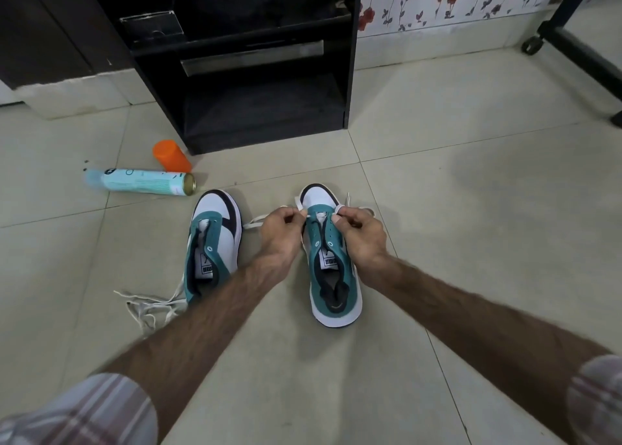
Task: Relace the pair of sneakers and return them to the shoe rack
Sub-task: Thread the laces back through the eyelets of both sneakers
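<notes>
Both my grips, left hand (281,234) and right hand (360,232), pinch the lace (256,222) ends over the right sneaker (331,259) on the floor (454,209), apparently threading its lowest eyelets evenly.

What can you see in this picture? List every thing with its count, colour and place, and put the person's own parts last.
Sneakers: two, teal, white and black, side by side on the floor; left sneaker, right sneaker.
Shoelace in hands: one, white, at the right sneaker's toe end.
Loose shoelace: one, white, heaped by the left sneaker's heel.
Spray can: one, pale blue, lying on the floor left of the sneakers.
Cap: one, orange, lying behind the can.
Shoe rack: one, black, against the wall.
Wheeled frame: one, black, far right.
Floor: pale tiles.
Wall: white with red flowers.
Left hand: pinches the lace.
Right hand: pinches the lace.
</notes>
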